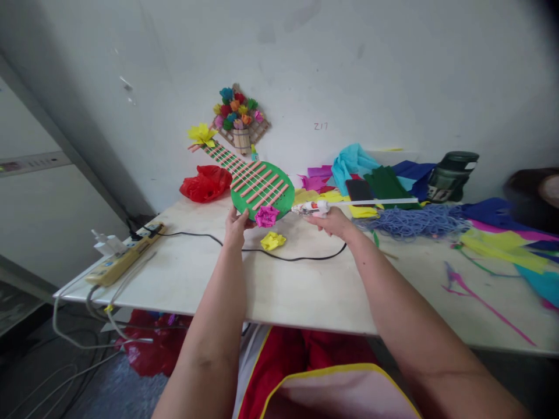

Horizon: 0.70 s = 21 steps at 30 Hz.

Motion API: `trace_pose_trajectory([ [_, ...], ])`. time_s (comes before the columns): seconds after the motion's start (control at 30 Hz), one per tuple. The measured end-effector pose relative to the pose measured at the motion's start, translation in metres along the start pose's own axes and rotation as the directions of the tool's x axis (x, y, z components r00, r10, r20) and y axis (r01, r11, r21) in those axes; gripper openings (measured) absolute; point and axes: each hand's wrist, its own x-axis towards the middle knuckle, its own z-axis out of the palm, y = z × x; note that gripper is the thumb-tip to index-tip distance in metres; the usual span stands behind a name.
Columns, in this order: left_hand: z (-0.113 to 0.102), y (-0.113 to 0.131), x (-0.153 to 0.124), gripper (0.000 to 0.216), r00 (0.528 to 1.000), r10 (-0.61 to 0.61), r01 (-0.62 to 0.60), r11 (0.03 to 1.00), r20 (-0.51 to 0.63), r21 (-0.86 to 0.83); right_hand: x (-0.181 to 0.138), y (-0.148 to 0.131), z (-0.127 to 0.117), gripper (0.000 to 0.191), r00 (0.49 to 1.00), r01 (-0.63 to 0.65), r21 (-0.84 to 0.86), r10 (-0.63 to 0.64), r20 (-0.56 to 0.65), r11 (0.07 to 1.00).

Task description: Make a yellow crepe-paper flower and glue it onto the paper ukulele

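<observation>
My left hand [236,224] grips the lower edge of a green round craft fan [262,189] crossed with pink and white sticks, its handle rising up-left to a yellow paper flower [201,134]. A magenta paper flower [266,216] sits on the fan's lower rim. My right hand [332,221] holds a white hot glue gun [315,207], nozzle pointing left toward the magenta flower, a long glue stick [379,202] jutting out to the right. A yellow paper flower [272,240] lies on the table just below the fan.
The white table [271,291] carries a black cord [283,256], a yellow power strip [124,253] at the left edge, a red plastic bag [205,183], coloured crepe paper [384,180], blue string [419,221] and a dark jug [449,174]. A flower basket craft [239,119] leans on the wall.
</observation>
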Motion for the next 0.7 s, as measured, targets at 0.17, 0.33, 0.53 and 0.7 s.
trace_pose_trajectory([
  [0.17,0.0007,0.0021,-0.0014,0.06,1.0,-0.007,0.007,1.0,-0.006,0.004,-0.0006,-0.0006,-0.001,0.026,0.999,0.022,0.048,-0.024,0.029,0.999],
  [0.33,0.0007,0.0009,-0.0006,0.059,1.0,-0.006,0.006,1.0,-0.008,0.003,-0.0015,-0.0038,-0.0001,0.027,1.0,0.015,0.059,-0.016,0.006,0.998],
  [0.53,0.0011,0.0012,-0.0013,0.061,1.0,-0.004,0.004,1.0,0.0,-0.002,0.0018,0.0012,0.0026,0.031,0.998,0.056,0.065,-0.054,-0.02,0.996],
  [0.7,0.0016,0.0025,-0.0018,0.063,1.0,-0.009,0.009,1.0,0.001,0.003,0.0023,0.0031,0.002,0.031,0.997,0.065,0.053,-0.063,-0.039,0.996],
])
